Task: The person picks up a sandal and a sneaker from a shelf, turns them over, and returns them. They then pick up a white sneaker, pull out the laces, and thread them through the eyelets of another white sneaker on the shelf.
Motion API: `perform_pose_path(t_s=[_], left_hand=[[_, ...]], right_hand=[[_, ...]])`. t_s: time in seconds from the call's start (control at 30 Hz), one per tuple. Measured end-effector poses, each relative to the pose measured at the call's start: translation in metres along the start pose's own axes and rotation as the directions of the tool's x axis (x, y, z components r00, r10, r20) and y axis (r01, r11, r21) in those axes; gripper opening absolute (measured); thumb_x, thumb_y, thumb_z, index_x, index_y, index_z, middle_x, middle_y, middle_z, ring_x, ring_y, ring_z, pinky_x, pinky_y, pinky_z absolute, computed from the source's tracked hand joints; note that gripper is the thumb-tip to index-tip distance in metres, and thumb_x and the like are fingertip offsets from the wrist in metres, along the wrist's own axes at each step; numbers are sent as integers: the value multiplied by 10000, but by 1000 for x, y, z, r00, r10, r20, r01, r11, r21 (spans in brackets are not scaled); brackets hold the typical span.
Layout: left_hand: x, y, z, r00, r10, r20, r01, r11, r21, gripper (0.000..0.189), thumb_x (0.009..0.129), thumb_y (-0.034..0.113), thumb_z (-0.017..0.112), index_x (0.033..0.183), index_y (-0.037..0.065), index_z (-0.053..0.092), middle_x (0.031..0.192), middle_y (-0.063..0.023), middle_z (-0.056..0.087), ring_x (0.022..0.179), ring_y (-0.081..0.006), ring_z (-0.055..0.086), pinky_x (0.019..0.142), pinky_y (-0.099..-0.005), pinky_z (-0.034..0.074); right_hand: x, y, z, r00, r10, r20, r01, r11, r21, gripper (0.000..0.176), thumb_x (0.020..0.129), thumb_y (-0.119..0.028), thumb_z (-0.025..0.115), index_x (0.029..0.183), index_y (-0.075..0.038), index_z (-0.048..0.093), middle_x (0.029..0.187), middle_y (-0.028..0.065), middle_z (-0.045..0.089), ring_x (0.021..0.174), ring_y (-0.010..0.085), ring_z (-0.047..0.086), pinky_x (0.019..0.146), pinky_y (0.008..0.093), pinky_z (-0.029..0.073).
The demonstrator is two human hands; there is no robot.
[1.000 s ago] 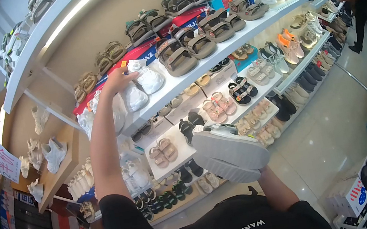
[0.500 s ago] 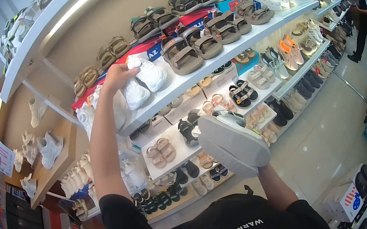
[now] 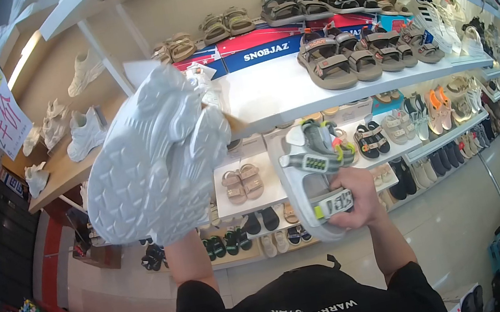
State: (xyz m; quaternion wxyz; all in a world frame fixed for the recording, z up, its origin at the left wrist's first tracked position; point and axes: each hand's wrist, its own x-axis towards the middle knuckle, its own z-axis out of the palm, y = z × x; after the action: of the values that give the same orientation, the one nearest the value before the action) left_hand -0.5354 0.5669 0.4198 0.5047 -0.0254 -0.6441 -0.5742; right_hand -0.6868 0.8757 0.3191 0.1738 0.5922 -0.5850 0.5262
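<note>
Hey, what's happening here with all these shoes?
A person stands at a shoe store's wall of shelves with footwear in both hands. The left arm holds up a pair of white sneakers, soles toward the camera; the hand itself is hidden behind them. The right hand grips a grey sandal with green trim. Just behind, the white shelf has a bare stretch beside rows of brown sandals.

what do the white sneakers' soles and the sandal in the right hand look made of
White sneakers: soles look like matte moulded rubber or foam, going by the raised tread blocks. Sandal in the right hand: smooth pale foam-like sole, fabric-looking straps with green trim, probably synthetic.
</note>
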Motion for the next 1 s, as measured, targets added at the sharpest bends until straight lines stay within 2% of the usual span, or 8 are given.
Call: perform_pose_path(t_s=[0.1,0.3,0.47,0.57,0.67,0.7,0.77,1.0], left_hand=[[-47,-11,-22,991,-122,-54,122,993,4,298,947,56,513,1182,-70,646,1097,-129,714,939,-186,700,864,-323,551],[-128,-2,-94,930,-331,-161,345,936,66,322,909,27,506,1178,-73,652,1109,-129,712,949,-185,695,868,-321,546],[-173,8,-157,887,-385,-256,423,900,110,345,877,2,501,1175,-75,657,1118,-129,710,957,-183,692,872,-319,541],[-197,-4,-188,917,-318,-242,352,929,112,384,798,4,545,1155,-87,656,1107,-128,709,952,-178,683,877,-315,531],[-205,-2,-191,921,-338,-192,381,884,271,624,786,388,839,1155,-76,645,1090,-86,693,969,-156,657,842,-297,506],[-204,3,-188,918,-335,-213,384,886,260,624,786,388,839,1155,-76,645,1090,-86,693,969,-156,657,842,-297,506],[-200,15,-181,919,-357,-166,393,858,331,369,646,42,726,1001,-55,699,973,-43,653,892,-144,626,792,-296,491],[-199,9,-204,932,-354,-74,337,774,536,359,603,82,816,919,-31,686,912,-83,622,845,-207,608,766,-309,469]], right_hand=[[40,-16,2,980,-158,123,186,948,-257,527,635,-485,845,713,-52,554,650,65,528,542,239,555,507,333,433],[93,-12,6,939,-164,303,269,899,-346,518,678,-503,831,717,-61,564,688,64,574,602,237,596,536,355,465],[156,19,17,953,-86,290,225,844,-487,535,749,-556,757,702,-51,588,665,129,612,634,304,638,600,411,499],[199,52,27,926,126,357,125,789,-601,591,777,-605,704,752,-16,658,700,169,655,672,334,663,649,439,519],[222,86,35,895,261,362,34,768,-639,676,795,-641,660,876,28,719,788,212,693,745,366,683,715,459,534],[226,96,38,885,298,358,19,744,-668,685,796,-639,661,934,29,727,809,223,699,771,374,688,737,457,538],[229,113,44,868,327,375,25,723,-691,698,797,-637,662,991,30,734,830,234,705,797,383,692,759,454,542],[228,133,52,880,365,304,-28,680,-733,632,816,-555,713,1068,24,701,903,250,711,860,388,695,777,448,530]])
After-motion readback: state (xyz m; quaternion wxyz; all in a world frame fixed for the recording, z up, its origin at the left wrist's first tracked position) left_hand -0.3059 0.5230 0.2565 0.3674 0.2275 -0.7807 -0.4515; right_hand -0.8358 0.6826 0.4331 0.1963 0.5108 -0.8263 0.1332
